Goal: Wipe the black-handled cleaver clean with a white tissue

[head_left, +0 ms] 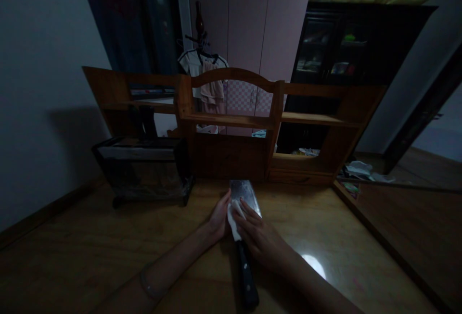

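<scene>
A cleaver (pixel 246 193) with a broad metal blade and a black riveted handle (pixel 247 275) points away from me, its handle end toward me. My left hand (pixel 219 215) is closed at the blade's left side, its fingers partly hidden behind the blade. With fingers bent over a white cloth or tissue (pixel 233 222), my right hand (pixel 256 230) presses it against the face of the blade. The handle is free of both hands.
On the wooden table (pixel 173 261), a black knife holder (pixel 144 165) with dark handles sticking up stands at the left. A wooden shelf unit (pixel 231 121) runs along the table's back. Papers (pixel 361 169) lie beyond the right edge.
</scene>
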### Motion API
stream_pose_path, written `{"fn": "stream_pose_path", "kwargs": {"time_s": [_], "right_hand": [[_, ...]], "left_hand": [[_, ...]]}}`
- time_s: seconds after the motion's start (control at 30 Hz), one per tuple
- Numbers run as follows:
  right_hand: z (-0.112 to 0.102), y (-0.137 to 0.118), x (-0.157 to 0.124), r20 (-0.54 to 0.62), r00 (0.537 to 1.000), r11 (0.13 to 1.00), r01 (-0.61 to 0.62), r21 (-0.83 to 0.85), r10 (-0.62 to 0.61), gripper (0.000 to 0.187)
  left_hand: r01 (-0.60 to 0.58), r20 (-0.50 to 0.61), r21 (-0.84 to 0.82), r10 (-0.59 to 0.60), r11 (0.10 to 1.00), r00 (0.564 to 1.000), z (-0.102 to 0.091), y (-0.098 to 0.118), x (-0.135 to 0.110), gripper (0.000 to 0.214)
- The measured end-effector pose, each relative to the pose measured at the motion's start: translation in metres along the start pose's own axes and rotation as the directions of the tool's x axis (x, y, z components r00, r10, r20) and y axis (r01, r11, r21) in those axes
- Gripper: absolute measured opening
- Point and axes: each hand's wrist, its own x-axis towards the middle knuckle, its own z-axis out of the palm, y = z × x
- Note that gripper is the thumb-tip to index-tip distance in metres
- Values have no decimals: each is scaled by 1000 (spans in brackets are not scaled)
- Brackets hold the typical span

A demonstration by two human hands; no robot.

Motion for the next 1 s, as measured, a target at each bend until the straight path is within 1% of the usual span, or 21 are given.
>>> {"fn": "stream_pose_path", "kwargs": {"time_s": [0.07, 0.2, 0.33, 0.5, 0.67, 0.77, 0.87, 1.0], "right_hand": [[0, 1, 0, 13, 1000, 1000, -10, -6, 10, 50], [-2, 5, 0, 4, 1000, 1000, -27, -13, 27, 49], [-1, 7, 0, -17, 999, 998, -41, -38, 41, 49], [1, 11, 0, -44, 996, 993, -75, -86, 72, 50], [4, 15, 1, -72, 986, 977, -161, -142, 152, 50], [5, 19, 0, -109, 975, 964, -210, -162, 194, 47], [6, 24, -1, -143, 968, 958, -231, -168, 208, 47], [8, 31, -2, -157, 955, 942, -280, -184, 253, 45]], "left_hand": [[3, 17, -20, -3, 1000, 1000, 2, 0, -1, 47], [34, 40, -62, -31, 997, 999, 5, 1, -2, 45], [8, 73, -93, -2, 996, 997, 3, 0, 0, 42], [-1, 80, -98, 9, 995, 997, 2, 1, 1, 41], [4, 110, -100, 7, 995, 994, 6, 2, -1, 45], [-3, 124, -89, 14, 996, 992, 9, 3, -2, 46], [-1, 123, -84, 11, 996, 992, 11, 3, -3, 46], [-12, 107, -87, 21, 996, 994, 12, 3, -3, 46]]}}
